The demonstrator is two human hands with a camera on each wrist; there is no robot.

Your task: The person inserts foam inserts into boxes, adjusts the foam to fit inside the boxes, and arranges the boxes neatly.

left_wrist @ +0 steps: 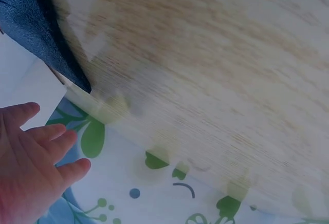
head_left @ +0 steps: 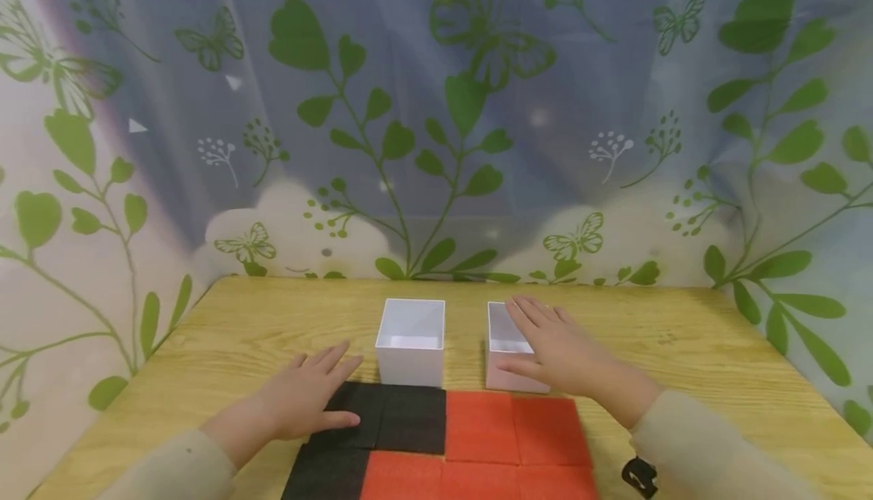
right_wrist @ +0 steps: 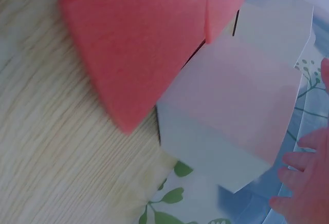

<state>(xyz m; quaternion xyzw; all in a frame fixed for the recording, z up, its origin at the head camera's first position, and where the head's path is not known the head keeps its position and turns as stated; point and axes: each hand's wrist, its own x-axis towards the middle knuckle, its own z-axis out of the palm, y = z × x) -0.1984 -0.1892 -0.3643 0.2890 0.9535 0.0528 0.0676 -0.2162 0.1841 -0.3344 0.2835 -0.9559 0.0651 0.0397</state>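
My left hand (head_left: 300,390) reaches over the black felt squares (head_left: 411,418) with fingers spread and nothing held. To its right stands a white open-topped box (head_left: 411,367). A second white box (head_left: 505,371) stands farther right, partly covered in the head view by my right hand (head_left: 562,348). That hand has its fingers extended and holds nothing. Red squares (head_left: 483,428) lie beside the black ones in front of the boxes. In the right wrist view, my right fingers (right_wrist: 295,160) appear just beyond the pale box (right_wrist: 231,90), and a red square (right_wrist: 139,44) overlaps the table.
The light wooden table (head_left: 286,318) ends at a curtain (head_left: 382,106) printed with green leaves and butterflies. A small black object (head_left: 639,477) shows at the right sleeve. The two boxes have a gap between them.
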